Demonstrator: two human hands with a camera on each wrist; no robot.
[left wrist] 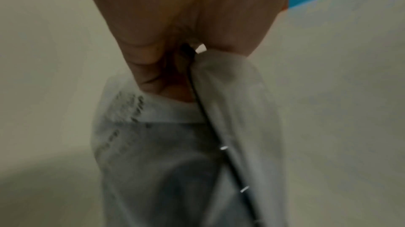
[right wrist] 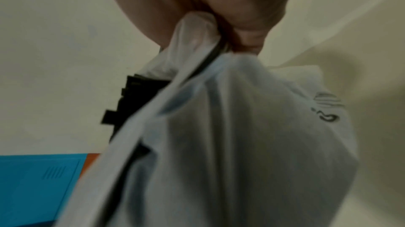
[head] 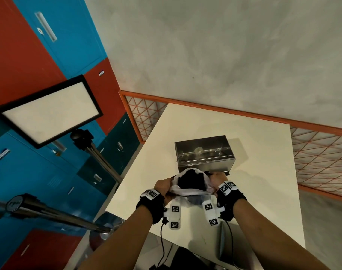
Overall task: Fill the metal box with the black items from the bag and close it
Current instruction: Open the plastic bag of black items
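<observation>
Bag [head: 187, 189] hangs just before the box [head: 204, 153] on the table [head: 263, 182], mouth spread, left hand [head: 162, 187] and right hand [head: 217, 178] each pinching its rim; black items [head: 190, 179] show inside. Tipped too fast, they could miss the box

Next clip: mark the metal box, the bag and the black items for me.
metal box [head: 205, 151]: head view, on its shiny upper face.
bag [right wrist: 252, 135]: right wrist view, on the pale side cloth below the hand.
black items [head: 191, 179]: head view, on the dark mass in the bag's open mouth.
</observation>
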